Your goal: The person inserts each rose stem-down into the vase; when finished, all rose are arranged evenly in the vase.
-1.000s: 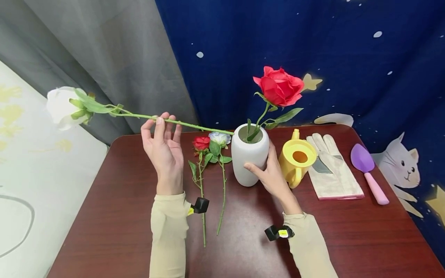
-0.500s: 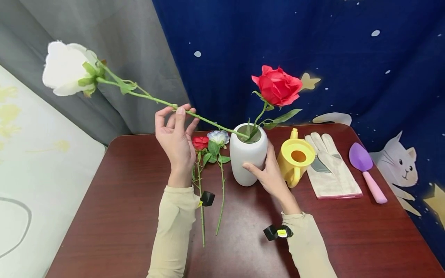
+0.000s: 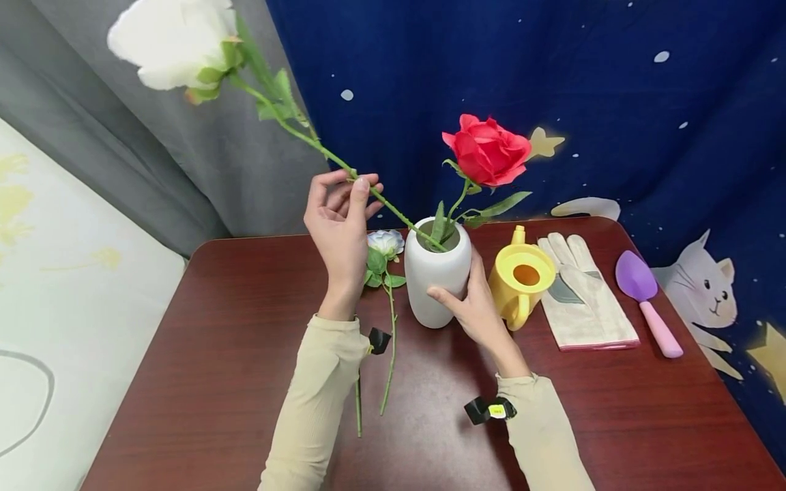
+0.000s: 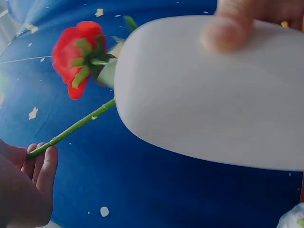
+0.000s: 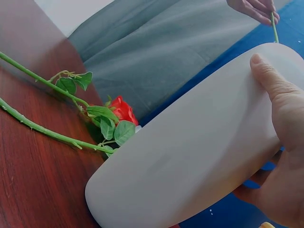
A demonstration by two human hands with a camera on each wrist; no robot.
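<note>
The left hand's grip (image 3: pixel 340 228) is pinching the stem of a white rose (image 3: pixel 181 44), whose lower end is sitting inside the mouth of the white vase (image 3: pixel 432 273); the right hand's grip (image 3: pixel 479 310) is holding the vase's side. A red rose (image 3: pixel 489 151) is standing in the vase, while 1 pale blue rose (image 3: pixel 387 242) and 1 smaller red rose (image 5: pixel 124 110) are lying on the worktop (image 3: pixel 215 341). The right wrist's yellow label (image 3: pixel 497 411) is showing unreadably small print.

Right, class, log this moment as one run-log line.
left grip: pinching white rose by stem | white rose: lower end inside white vase | right grip: holding white vase | red rose: in white vase
</note>
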